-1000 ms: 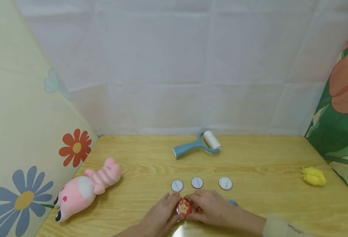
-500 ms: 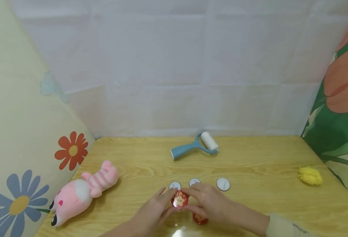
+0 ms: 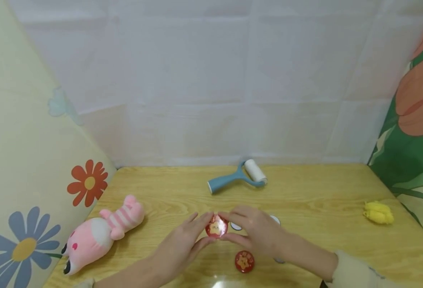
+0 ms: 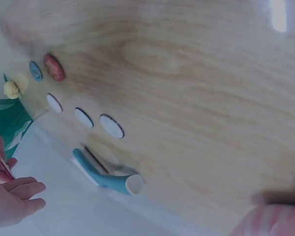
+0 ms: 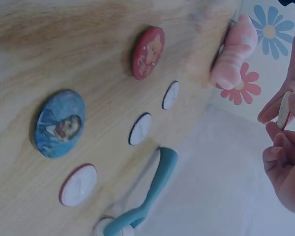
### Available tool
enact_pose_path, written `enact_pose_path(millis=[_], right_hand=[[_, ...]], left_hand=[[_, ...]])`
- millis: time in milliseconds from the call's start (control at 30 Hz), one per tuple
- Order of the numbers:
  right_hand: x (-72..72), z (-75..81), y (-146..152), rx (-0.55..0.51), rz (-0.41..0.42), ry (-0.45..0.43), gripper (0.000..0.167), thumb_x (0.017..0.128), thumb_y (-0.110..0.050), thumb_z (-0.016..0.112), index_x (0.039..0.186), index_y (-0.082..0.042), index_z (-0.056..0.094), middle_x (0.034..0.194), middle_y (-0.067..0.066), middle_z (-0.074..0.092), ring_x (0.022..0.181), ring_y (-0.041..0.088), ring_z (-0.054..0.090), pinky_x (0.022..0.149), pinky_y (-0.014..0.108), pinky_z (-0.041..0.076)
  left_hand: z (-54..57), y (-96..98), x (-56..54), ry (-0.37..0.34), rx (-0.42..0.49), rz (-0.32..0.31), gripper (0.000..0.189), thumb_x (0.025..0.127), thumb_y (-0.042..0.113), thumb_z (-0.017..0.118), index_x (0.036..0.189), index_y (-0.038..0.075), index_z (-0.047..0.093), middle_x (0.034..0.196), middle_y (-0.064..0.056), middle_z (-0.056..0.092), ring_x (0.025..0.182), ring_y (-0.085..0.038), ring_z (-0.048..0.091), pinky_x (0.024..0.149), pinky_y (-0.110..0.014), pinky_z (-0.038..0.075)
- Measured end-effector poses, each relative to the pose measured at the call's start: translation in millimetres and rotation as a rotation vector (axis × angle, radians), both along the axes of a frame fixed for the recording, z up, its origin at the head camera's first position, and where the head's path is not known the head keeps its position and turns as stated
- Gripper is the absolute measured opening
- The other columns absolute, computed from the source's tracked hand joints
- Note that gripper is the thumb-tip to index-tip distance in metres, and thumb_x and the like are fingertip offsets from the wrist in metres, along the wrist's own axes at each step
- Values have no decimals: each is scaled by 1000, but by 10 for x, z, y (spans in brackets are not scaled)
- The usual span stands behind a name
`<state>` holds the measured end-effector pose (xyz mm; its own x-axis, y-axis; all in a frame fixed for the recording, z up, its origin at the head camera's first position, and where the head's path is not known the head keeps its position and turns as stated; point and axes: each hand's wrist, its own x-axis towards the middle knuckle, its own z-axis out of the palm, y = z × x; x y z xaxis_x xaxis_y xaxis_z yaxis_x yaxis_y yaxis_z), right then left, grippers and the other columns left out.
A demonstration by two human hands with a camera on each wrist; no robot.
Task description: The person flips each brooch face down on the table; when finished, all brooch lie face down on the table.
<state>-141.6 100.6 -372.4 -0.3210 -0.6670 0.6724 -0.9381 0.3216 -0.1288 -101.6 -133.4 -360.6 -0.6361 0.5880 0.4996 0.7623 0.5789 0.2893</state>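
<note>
Between both hands is a red round badge [image 3: 216, 227] with a yellow star-shaped figure, raised above the table in the wrist views. My left hand [image 3: 180, 242] pinches its left edge between thumb and fingers. From the other side, my right hand [image 3: 260, 230] pinches the right edge the same way. The held badge [image 5: 283, 110] shows a pale back in the right wrist view. A second red badge [image 3: 244, 261] lies face up on the table below the right hand. Close by is a blue badge [image 5: 60, 124] with a painted portrait, mostly hidden by the right forearm in the head view.
Several white discs [image 4: 111, 126] lie in a row on the table. Behind them is a blue-handled lint roller [image 3: 229, 180]. A pink plush toy [image 3: 101, 236] lies at the left, a small yellow object [image 3: 378, 212] at the right. White cloth [image 3: 182, 80] hangs behind.
Both hands have lifted the red badge off the table and moved it slightly forward, over the white discs. The second red badge, earlier partly covered by the right hand, now shows fully.
</note>
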Motion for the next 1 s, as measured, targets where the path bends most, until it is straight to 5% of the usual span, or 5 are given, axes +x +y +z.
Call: enact_pose_path(millis=[233,467,633,1000], right_hand=[[-4,160,54,-3,10,20,40,88,-30,73,114,0,68,94,1,67,80,7,60,72,10,49],[-16,273,105,2,18,58,44,86,-25,76,119,2,66,94,2,65,79,8,60,71,9,49],[-34,274,120,-4,35,72,43,86,-22,76,120,2,66,97,3,66,81,8,60,71,9,49],[-29,189,84,-37,61,118,35,99,-26,58,119,2,68,97,4,67,74,8,56,66,7,45]], left_hand=[[147,42,-31,31,-4,-13,46,89,20,71,128,0,58,123,-9,65,108,-42,62,85,-48,55],[247,84,-65,49,5,-53,46,91,20,69,131,2,55,121,-8,65,103,-23,65,83,-36,57],[260,85,-65,54,-17,-28,50,88,17,73,131,-3,56,124,-16,64,107,-33,64,86,-42,56],[201,74,-63,39,42,-68,47,90,17,70,131,0,55,115,-9,67,98,-17,66,80,-29,57]])
